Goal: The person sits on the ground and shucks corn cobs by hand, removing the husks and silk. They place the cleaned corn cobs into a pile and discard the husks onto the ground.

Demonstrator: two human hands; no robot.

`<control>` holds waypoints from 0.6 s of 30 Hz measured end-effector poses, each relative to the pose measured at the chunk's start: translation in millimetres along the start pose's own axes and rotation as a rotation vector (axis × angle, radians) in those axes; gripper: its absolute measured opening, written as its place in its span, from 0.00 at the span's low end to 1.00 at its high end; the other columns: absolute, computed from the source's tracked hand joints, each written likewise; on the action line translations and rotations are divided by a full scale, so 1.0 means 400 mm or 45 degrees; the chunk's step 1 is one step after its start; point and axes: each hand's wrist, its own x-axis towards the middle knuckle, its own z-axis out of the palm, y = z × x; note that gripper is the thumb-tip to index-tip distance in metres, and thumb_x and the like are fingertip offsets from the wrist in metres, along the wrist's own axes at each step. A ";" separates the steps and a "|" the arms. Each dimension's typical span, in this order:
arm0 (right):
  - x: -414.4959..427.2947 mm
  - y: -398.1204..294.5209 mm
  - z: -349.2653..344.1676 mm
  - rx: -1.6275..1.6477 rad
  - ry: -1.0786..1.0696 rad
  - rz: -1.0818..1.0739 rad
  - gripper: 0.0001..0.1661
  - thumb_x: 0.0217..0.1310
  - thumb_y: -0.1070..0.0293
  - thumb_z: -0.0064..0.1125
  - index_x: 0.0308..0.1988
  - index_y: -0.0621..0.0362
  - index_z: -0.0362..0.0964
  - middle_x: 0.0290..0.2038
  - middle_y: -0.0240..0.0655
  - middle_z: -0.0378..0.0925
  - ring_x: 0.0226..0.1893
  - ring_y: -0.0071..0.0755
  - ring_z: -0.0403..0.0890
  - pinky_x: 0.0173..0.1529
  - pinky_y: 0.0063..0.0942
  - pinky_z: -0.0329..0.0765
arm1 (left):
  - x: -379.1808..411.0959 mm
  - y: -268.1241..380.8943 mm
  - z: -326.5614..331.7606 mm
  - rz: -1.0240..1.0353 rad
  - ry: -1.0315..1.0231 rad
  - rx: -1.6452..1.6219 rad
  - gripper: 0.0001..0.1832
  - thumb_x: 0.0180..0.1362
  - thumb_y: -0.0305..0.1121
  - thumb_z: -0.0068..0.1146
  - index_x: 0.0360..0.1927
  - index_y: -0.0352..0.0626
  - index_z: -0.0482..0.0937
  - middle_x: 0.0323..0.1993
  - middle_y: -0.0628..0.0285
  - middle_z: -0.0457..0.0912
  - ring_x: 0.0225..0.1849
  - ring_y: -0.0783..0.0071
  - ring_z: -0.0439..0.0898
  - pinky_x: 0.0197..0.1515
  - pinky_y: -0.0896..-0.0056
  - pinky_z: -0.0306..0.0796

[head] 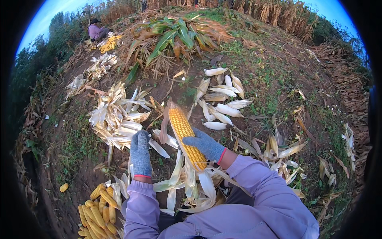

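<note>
My right hand (206, 144), in a grey knit glove with a red cuff edge, grips an ear of corn (183, 128) around its lower half. The ear's yellow kernels are bare, and pale husk leaves (191, 179) hang from its base end towards my lap. Off to the left, my left hand (141, 155) wears the same kind of glove and is apart from the ear. Its fingers point forward beside a heap of stripped husks (118, 119); whether a husk strip lies within them is hard to make out.
Husked corn ears (97, 213) are piled at my lower left. Unhusked ears (223, 98) lie on the soil ahead, right of centre. Beyond stands a mound of cut corn stalks (179, 35). A person (97, 30) sits far left beside more yellow ears (110, 43). Loose husks (280, 152) lie at right.
</note>
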 end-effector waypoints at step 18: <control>-0.037 0.115 0.179 -0.347 -0.071 -0.046 0.36 0.70 0.49 0.53 0.64 0.66 0.59 0.59 0.47 0.70 0.60 0.37 0.71 0.66 0.30 0.65 | -0.048 -0.061 0.070 -0.091 0.047 -0.701 0.18 0.72 0.44 0.40 0.50 0.42 0.75 0.39 0.62 0.80 0.38 0.71 0.81 0.43 0.69 0.77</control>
